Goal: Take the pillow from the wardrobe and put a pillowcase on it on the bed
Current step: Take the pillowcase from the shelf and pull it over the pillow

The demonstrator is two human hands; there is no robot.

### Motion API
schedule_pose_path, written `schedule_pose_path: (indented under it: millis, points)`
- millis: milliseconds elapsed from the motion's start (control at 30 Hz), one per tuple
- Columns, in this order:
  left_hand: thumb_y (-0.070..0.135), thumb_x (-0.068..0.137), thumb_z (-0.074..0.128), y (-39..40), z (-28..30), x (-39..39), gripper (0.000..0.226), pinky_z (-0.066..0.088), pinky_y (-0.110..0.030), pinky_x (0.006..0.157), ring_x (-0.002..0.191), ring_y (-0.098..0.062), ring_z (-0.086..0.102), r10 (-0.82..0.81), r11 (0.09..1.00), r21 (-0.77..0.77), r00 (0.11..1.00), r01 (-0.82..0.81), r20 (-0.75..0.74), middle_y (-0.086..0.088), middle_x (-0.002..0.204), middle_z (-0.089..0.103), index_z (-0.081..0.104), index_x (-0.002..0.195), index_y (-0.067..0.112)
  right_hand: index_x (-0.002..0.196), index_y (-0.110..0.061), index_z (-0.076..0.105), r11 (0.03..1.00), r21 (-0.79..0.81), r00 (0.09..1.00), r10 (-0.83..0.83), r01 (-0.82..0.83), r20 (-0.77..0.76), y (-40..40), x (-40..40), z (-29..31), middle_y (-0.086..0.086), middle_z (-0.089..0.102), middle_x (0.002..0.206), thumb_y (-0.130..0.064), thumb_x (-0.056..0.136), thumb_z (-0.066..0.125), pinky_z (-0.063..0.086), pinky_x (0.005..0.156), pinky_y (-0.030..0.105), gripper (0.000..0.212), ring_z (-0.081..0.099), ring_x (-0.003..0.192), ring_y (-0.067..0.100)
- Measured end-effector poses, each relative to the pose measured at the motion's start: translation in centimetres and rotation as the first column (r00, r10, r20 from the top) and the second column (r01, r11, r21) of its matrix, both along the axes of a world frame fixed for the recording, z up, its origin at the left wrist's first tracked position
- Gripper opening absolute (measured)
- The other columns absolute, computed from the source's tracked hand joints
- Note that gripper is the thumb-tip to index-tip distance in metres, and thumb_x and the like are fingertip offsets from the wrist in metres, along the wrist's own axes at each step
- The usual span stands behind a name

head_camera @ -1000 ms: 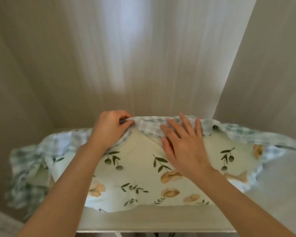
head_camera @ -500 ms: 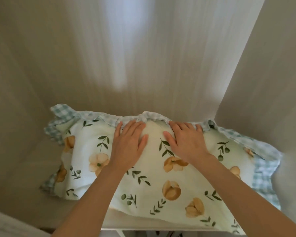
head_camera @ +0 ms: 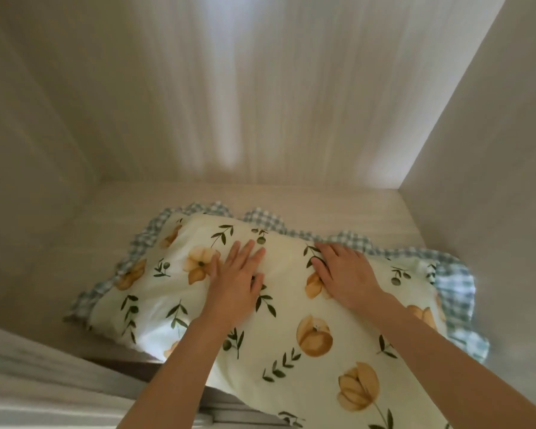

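Cream floral pillow (head_camera: pixel 291 305) on wardrobe shelf (head_camera: pixel 322 199), near corner overhanging front edge | left hand (head_camera: pixel 234 283) flat, fingers together | right hand (head_camera: pixel 345 275) flat, fingers slightly spread | bare shelf behind gingham frill (head_camera: pixel 452 283), side wall (head_camera: pixel 492 150) close right.

Pillow (head_camera: pixel 291 305) on wardrobe shelf (head_camera: pixel 291 199)

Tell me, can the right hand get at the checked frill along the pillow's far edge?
Probably yes: the right hand lies flat on the pillow, fingertips almost at the checked frill, with nothing between.
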State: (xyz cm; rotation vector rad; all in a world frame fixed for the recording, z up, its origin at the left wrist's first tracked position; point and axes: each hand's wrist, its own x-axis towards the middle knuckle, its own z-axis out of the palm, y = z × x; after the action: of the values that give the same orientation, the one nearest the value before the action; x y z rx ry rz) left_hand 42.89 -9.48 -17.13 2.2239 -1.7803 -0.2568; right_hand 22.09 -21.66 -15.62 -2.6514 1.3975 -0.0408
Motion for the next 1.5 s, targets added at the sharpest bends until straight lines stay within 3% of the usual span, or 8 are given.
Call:
schedule_pose_path:
  millis: [267,400,533,633,800,867,1067,1500]
  points:
    - [0.028,0.100,0.045,5.2,-0.7,-3.0,0.049,0.008,-0.045,0.120,0.150,-0.014,0.017,0.219,0.971,-0.073,0.971,-0.226,-0.096,0.005,0.160,0.028,0.039,0.149,0.024,0.145,-0.025,0.035,0.999,-0.042,1.000,-0.010,0.010,0.014,0.3,0.3,-0.7,0.004,0.049,0.143,-0.051,0.099,0.017,0.034,0.107,0.046,0.056,0.047,0.129,0.028]
    - [0.022,0.094,0.058,9.0,-1.7,-6.9,0.052,0.009,-0.047,0.122,0.149,-0.023,0.018,0.407,0.866,-0.233,0.895,-0.442,-0.185,-0.002,0.153,0.041,0.046,0.144,0.015,0.145,-0.024,0.034,0.998,-0.058,1.000,-0.011,0.011,0.011,0.5,-0.1,-0.9,0.006,0.050,0.143,-0.056,0.095,0.012,0.034,0.106,0.046,0.063,0.046,0.129,0.030]
    - [0.034,0.081,0.073,10.9,-2.2,-10.9,0.090,0.005,-0.049,0.121,0.151,-0.023,0.005,0.725,0.444,-0.191,0.476,-0.876,-0.498,0.002,0.161,0.021,0.019,0.152,0.024,0.144,-0.021,0.032,0.997,-0.071,1.000,-0.009,0.010,0.002,1.3,-0.5,-0.8,0.010,0.050,0.140,-0.057,0.095,0.011,0.035,0.101,0.048,0.065,0.047,0.124,0.032]
    - [0.041,0.074,0.077,11.1,-2.4,-13.2,0.104,0.027,-0.050,0.114,0.145,-0.030,0.022,0.627,0.195,-0.005,0.129,-0.981,-0.769,-0.001,0.160,0.016,0.009,0.152,0.030,0.144,-0.018,0.031,0.999,-0.043,1.000,0.009,-0.009,-0.003,2.5,-1.3,-1.0,0.013,0.050,0.138,-0.057,0.095,0.012,0.035,0.100,0.050,0.066,0.047,0.123,0.034]
    - [0.049,0.058,0.088,11.5,-2.7,-17.0,0.117,0.047,-0.052,0.096,0.117,-0.030,0.051,0.394,0.166,0.395,-0.306,-0.903,-0.866,-0.004,0.141,0.040,0.011,0.146,0.044,0.147,-0.014,0.025,1.000,-0.026,1.000,-0.001,0.000,-0.031,4.8,-4.4,-0.9,0.017,0.045,0.141,-0.059,0.094,0.013,0.034,0.102,0.058,0.070,0.044,0.125,0.039]
    - [0.048,0.055,0.090,12.2,-2.9,-17.8,0.113,0.054,-0.050,0.085,0.101,-0.026,0.060,0.314,0.209,0.444,-0.371,-0.871,-0.874,-0.003,0.129,0.053,0.020,0.144,0.039,0.147,-0.014,0.024,1.000,-0.020,0.999,0.003,-0.004,-0.036,5.4,-5.6,-1.0,0.018,0.042,0.144,-0.060,0.093,0.012,0.031,0.104,0.060,0.072,0.041,0.127,0.040]
    - [0.038,0.062,0.088,12.1,-0.8,-18.9,0.089,0.054,-0.029,0.054,0.086,-0.017,0.065,0.325,0.178,0.233,-0.166,-0.956,-0.931,0.007,0.104,0.063,0.037,0.135,0.035,0.140,-0.012,0.034,0.999,0.016,0.999,-0.049,0.049,-0.007,5.7,-6.8,-0.7,0.020,0.048,0.136,-0.062,0.092,0.018,0.037,0.099,0.056,0.071,0.045,0.121,0.040]
    - [0.037,0.064,0.086,16.2,7.4,-20.5,0.074,0.058,-0.031,0.079,0.101,-0.007,0.064,0.376,0.161,-0.341,0.377,-0.926,-0.846,0.018,0.110,0.064,0.047,0.126,0.044,0.133,-0.010,0.043,0.959,0.282,0.913,-0.107,-0.009,0.393,7.2,-8.4,2.2,0.021,0.046,0.127,-0.072,0.088,0.020,0.039,0.096,0.052,0.079,0.043,0.118,0.038]
